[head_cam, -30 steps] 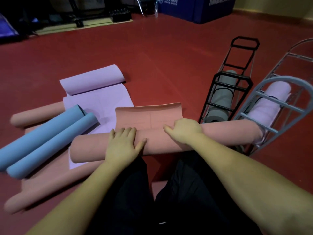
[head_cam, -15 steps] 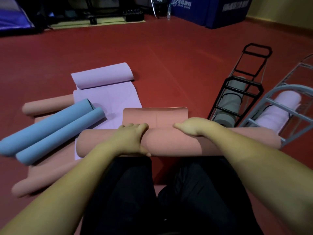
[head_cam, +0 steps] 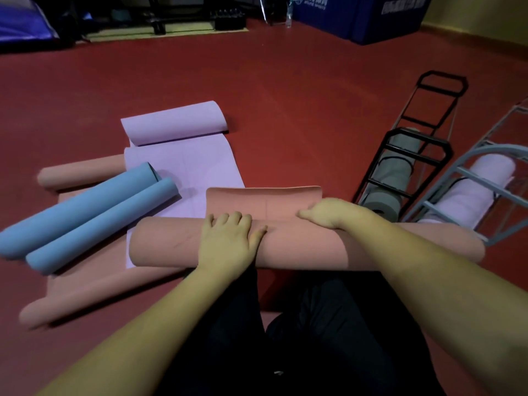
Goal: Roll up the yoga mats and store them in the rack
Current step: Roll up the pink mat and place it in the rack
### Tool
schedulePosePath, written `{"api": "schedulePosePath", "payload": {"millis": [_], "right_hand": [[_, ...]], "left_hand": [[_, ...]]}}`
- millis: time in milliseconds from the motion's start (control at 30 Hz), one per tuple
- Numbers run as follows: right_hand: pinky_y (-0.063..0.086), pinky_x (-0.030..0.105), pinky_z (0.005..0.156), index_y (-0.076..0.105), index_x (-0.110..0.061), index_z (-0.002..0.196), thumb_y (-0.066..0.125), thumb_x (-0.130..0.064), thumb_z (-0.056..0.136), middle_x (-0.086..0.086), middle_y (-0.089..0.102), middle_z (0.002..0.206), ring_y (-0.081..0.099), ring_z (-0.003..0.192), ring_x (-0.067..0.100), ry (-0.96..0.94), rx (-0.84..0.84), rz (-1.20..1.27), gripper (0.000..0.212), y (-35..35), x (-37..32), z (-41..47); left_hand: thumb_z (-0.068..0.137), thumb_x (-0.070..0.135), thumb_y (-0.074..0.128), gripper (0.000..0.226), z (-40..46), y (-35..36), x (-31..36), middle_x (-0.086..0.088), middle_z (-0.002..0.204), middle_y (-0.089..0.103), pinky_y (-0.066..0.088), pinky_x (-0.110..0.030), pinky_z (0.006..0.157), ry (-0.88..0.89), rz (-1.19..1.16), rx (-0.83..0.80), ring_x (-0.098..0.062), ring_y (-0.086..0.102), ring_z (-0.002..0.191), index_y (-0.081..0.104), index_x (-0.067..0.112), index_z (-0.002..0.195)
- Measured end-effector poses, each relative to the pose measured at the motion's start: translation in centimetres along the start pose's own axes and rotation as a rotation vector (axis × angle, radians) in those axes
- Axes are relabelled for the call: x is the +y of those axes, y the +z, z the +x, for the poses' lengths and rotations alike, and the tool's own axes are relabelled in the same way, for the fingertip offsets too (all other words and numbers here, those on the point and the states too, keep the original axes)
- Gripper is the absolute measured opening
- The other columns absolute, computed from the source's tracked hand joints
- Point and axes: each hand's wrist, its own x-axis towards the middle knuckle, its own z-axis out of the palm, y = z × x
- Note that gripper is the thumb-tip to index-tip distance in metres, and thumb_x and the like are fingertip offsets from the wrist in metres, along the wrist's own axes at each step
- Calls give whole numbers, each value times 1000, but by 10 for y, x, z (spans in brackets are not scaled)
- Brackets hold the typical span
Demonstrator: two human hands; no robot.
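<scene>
A pink yoga mat (head_cam: 303, 247) lies across the floor in front of my knees, rolled almost to its end, with a short flat flap (head_cam: 263, 200) left beyond the roll. My left hand (head_cam: 228, 241) presses on top of the roll near its middle. My right hand (head_cam: 328, 214) grips the roll's far side further right. A black rack (head_cam: 411, 155) at the right holds a grey rolled mat (head_cam: 391, 181). Beside it a light blue-grey rack (head_cam: 480, 178) holds a lilac rolled mat (head_cam: 471, 195).
A half-rolled lilac mat (head_cam: 177, 138) lies further out on the red floor. A blue mat rolled from both ends (head_cam: 85, 212) rests at the left on another pink mat (head_cam: 83, 175) whose ends are rolled. Blue padded blocks (head_cam: 360, 15) and dark equipment stand along the far wall.
The pink roll has moved forward over its flap, which is shorter now. Both hands have shifted on the roll, the left back on top, the right over its far side.
</scene>
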Motion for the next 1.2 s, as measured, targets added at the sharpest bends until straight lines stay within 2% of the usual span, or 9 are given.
{"api": "schedulePosePath", "payload": {"millis": [133,267,400,500,600,767,900,1100,1200], "right_hand": [[45,37,80,70,-11,102,28,-52,102,19,67,109,60,99,34,11,392,-18,59,7,6,8],[45,38,79,68,-10,106,22,-60,100,18,66,111,61,103,34,8,403,-54,68,16,6,-7],[39,38,90,62,-16,112,24,-68,96,11,64,118,57,112,30,-15,460,-176,66,42,5,-18],[37,38,90,62,-17,112,27,-69,94,8,65,115,56,110,29,15,529,-197,65,48,5,-12],[38,39,89,64,-17,110,27,-68,93,8,65,113,56,108,30,20,497,-157,65,41,6,-4],[39,36,79,66,-15,106,26,-67,94,11,67,112,60,106,32,17,475,-135,66,34,5,5],[43,36,75,69,-15,101,23,-68,93,12,67,109,62,100,32,21,381,-74,71,21,2,11],[42,36,76,69,-10,110,21,-69,89,18,64,120,60,104,33,30,280,-72,79,8,4,9],[42,38,91,62,-9,127,24,-64,95,20,56,136,54,118,33,21,167,-28,74,-4,5,-4]], "left_hand": [[98,57,14,64,34,-6,0,-2,105,66,38,-43,91,-51,10,-196,-26,57,105,68,23,98],[101,59,17,63,68,-9,-1,-9,116,67,40,-41,94,-100,-108,-408,-29,58,110,66,21,95],[100,62,14,76,95,-7,-4,-13,142,53,36,-40,105,-125,-130,-622,-32,48,130,61,12,131],[101,62,15,77,104,-5,-1,-15,151,44,29,-38,111,-135,-163,-695,-32,40,138,51,7,142],[101,62,12,75,104,-1,-1,-12,146,50,34,-40,107,-120,-168,-624,-31,44,134,58,14,135],[98,60,17,65,69,15,-5,-7,114,61,38,-42,91,-38,7,-263,-30,53,111,65,17,106],[88,67,4,76,57,18,-10,-4,109,66,36,-45,95,-18,49,-272,-31,57,104,62,21,106],[102,56,21,56,68,-5,-1,-8,118,64,34,-45,96,-85,-54,-303,-28,55,111,63,18,105],[102,58,19,60,67,-18,5,-8,122,65,37,-42,94,-108,-101,-353,-28,56,115,65,20,107]]}}
